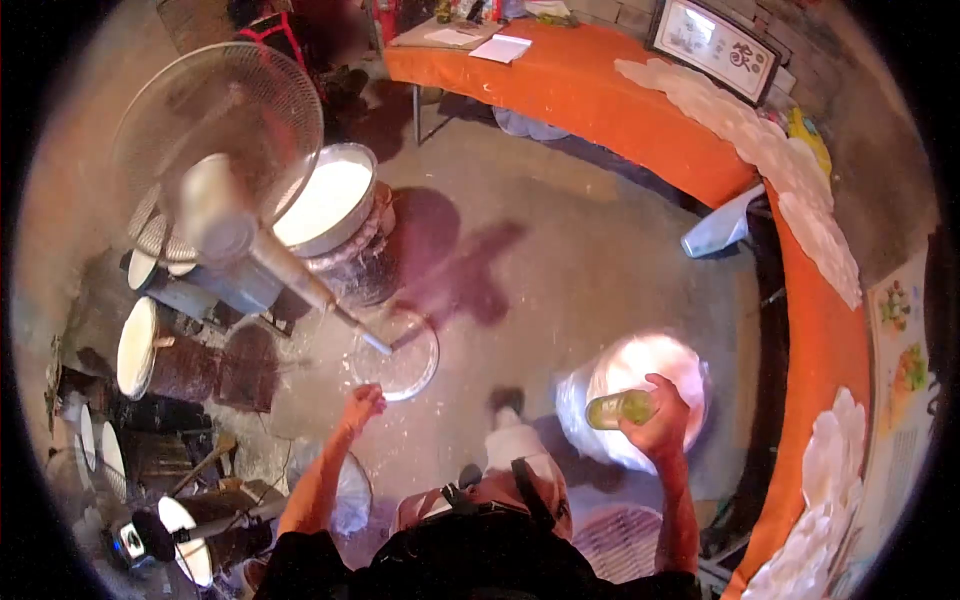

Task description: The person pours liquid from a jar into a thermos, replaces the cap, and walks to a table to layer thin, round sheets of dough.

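And here's the right hand (668,425), fingers wrapped round 1 green bottle (608,412), probably for a secure grip, the bottle sideways above the plastic-wrapped tub (655,358). The left hand (365,403), perhaps out for balance, curls near the fan's round base (415,372); whether it pinches anything, I can't tell.

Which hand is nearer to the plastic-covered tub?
Right. The right hand, holding a green bottle, appears above the tub; the left hand is away to its left, near the round disc.
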Available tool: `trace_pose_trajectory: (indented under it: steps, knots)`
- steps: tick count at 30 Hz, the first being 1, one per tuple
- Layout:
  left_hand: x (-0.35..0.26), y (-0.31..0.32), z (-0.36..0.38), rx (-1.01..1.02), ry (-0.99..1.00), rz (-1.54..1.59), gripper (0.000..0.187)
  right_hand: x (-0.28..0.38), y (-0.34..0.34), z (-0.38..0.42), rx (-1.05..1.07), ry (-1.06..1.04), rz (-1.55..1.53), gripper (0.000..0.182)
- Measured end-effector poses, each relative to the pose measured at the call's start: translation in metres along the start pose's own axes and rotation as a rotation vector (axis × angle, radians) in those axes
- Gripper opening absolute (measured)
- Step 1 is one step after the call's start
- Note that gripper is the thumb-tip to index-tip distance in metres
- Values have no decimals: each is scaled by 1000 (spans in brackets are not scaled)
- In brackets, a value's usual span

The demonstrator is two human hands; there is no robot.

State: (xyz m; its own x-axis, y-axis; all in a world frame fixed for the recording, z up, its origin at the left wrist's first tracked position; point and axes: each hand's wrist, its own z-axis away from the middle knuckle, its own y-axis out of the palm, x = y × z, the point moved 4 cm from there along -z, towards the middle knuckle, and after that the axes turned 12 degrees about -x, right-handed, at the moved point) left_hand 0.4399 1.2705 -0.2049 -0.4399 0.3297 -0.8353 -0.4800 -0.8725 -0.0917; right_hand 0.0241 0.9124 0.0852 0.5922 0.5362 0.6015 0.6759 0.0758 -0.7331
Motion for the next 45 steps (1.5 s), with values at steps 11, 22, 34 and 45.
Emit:
trace_pose_trajectory:
  steps: [11,22,34,45]
  knots:
    - [14,62,-173,-90,-292,-156,40,-63,143,-319,74,-204,145,78]
    - [-107,226,-329,-189,-511,63,31,-58,293,-653,96,-213,41,71]
    - [-410,311,-644,-111,-78,342,42,-15,484,-1077,251,-259,-488,80]
    - [-339,373,-605,-890,-441,319,23,63,711,-1508,480,-649,-554,69]
